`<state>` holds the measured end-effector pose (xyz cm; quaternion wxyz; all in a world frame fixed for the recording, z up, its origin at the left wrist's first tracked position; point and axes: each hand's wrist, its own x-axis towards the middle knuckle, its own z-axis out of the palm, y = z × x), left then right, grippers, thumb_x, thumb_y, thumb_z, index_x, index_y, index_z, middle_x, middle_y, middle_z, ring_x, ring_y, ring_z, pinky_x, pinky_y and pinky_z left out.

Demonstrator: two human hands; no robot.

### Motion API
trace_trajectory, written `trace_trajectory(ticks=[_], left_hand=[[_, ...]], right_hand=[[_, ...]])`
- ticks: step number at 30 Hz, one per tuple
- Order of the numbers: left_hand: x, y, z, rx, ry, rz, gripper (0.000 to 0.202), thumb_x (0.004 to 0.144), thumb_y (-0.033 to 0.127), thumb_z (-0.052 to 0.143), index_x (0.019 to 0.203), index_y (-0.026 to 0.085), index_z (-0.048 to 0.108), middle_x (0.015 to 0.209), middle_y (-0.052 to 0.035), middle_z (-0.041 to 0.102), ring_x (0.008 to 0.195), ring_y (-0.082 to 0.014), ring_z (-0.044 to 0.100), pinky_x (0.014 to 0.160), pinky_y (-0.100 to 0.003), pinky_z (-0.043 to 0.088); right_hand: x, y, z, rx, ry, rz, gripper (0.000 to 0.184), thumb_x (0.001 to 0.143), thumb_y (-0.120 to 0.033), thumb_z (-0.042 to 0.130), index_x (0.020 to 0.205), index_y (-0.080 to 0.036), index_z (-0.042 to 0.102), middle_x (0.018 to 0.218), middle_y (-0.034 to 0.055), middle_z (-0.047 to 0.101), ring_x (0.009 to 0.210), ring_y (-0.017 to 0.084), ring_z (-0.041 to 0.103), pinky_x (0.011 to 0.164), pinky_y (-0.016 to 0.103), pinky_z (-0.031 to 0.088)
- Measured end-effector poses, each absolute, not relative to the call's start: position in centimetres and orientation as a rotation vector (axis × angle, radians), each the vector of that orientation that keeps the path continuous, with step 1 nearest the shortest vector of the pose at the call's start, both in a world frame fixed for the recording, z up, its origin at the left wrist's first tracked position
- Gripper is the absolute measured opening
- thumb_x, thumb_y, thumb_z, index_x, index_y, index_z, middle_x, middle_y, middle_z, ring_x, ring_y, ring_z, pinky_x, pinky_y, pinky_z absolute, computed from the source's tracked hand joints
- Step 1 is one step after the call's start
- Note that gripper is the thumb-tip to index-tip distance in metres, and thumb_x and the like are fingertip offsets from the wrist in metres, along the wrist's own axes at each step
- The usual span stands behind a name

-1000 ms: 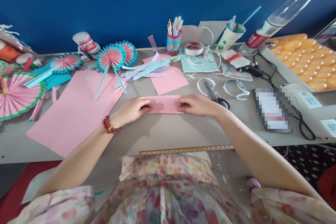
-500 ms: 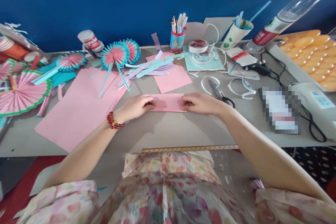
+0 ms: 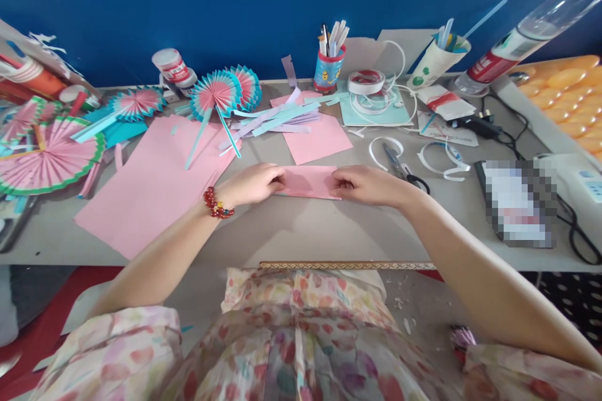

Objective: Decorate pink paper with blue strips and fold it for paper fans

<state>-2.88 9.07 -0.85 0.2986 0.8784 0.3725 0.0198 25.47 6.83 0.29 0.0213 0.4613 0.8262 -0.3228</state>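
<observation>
A folded strip of pink paper lies on the table in front of me, its long side running left to right. My left hand, with a beaded bracelet above the wrist, pinches its left end. Closed on the right end is my right hand. The fingertips are partly hidden under both hands. Just behind the strip lies a flat pink sheet. Scissors rest beyond my right hand, and a stack of large pink sheets spreads beside my left arm.
Finished paper fans and loose paper strips lie at the back left and centre. A pen holder, a tape roll and a plastic bottle stand along the blue wall. A phone lies at right.
The view has shifted slightly, so everything on the table appears a little further right. Both hands keep hold of the pink paper strip in nearly the same place.
</observation>
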Motion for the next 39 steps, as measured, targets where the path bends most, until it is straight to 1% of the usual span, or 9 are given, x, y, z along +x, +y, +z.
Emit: trace_trajectory(ticks=[9, 15, 19, 30, 35, 39], left_hand=[[-3.1, 8.7, -1.5, 2.371, 1.001, 0.097, 0.015, 0.091, 0.027, 0.048, 0.085, 0.019, 0.059, 0.092, -0.0054, 0.064, 0.083, -0.0208, 0.060, 0.073, -0.031, 0.043], [-3.5, 8.2, -1.9, 2.424, 0.991, 0.133, 0.012, 0.092, 0.026, 0.048, 0.086, 0.020, 0.056, 0.093, -0.0041, 0.062, 0.084, -0.0208, 0.060, 0.074, -0.030, 0.043], [-3.4, 7.8, -1.7, 2.439, 0.989, 0.131, 0.013, 0.093, 0.024, 0.046, 0.085, 0.020, 0.055, 0.094, -0.0034, 0.062, 0.083, -0.0200, 0.060, 0.074, -0.029, 0.042], [-3.2, 7.2, -1.6, 2.464, 1.000, 0.164, 0.014, 0.093, 0.018, 0.043, 0.089, 0.020, 0.056, 0.101, -0.0046, 0.062, 0.090, -0.0206, 0.061, 0.078, -0.029, 0.044], [-3.1, 7.0, -1.6, 2.480, 1.012, 0.162, 0.016, 0.093, 0.019, 0.041, 0.092, 0.020, 0.057, 0.102, -0.0053, 0.062, 0.091, -0.0208, 0.061, 0.078, -0.030, 0.044], [-3.1, 7.0, -1.6, 2.488, 1.010, 0.157, 0.016, 0.094, 0.019, 0.040, 0.092, 0.020, 0.056, 0.101, -0.0056, 0.062, 0.090, -0.0206, 0.061, 0.078, -0.030, 0.044]], right_hand=[[25.4, 6.8, 0.3, 1.420, 2.588, -0.977, 0.012, 0.081, -0.026, 0.048, 0.078, -0.020, 0.058, 0.089, 0.0035, 0.066, 0.074, 0.017, 0.055, 0.065, 0.026, 0.033], [25.6, 6.9, -0.1, 1.397, 2.620, -0.966, 0.012, 0.081, -0.026, 0.048, 0.082, -0.021, 0.059, 0.090, 0.0035, 0.066, 0.077, 0.018, 0.056, 0.067, 0.026, 0.034], [25.5, 6.9, 0.0, 1.406, 2.611, -0.984, 0.013, 0.081, -0.026, 0.048, 0.080, -0.020, 0.059, 0.089, 0.0033, 0.066, 0.076, 0.017, 0.056, 0.067, 0.026, 0.034], [25.5, 7.0, 0.1, 1.382, 2.623, -0.995, 0.011, 0.081, -0.026, 0.049, 0.079, -0.020, 0.058, 0.087, 0.0030, 0.065, 0.076, 0.017, 0.056, 0.067, 0.026, 0.034], [25.5, 7.0, 0.3, 1.384, 2.605, -1.024, 0.013, 0.081, -0.025, 0.049, 0.083, -0.020, 0.061, 0.090, 0.0045, 0.066, 0.078, 0.018, 0.056, 0.068, 0.026, 0.035], [25.5, 7.1, 0.3, 1.361, 2.609, -1.029, 0.013, 0.082, -0.026, 0.048, 0.083, -0.019, 0.060, 0.091, 0.0050, 0.066, 0.080, 0.018, 0.057, 0.070, 0.026, 0.036]])
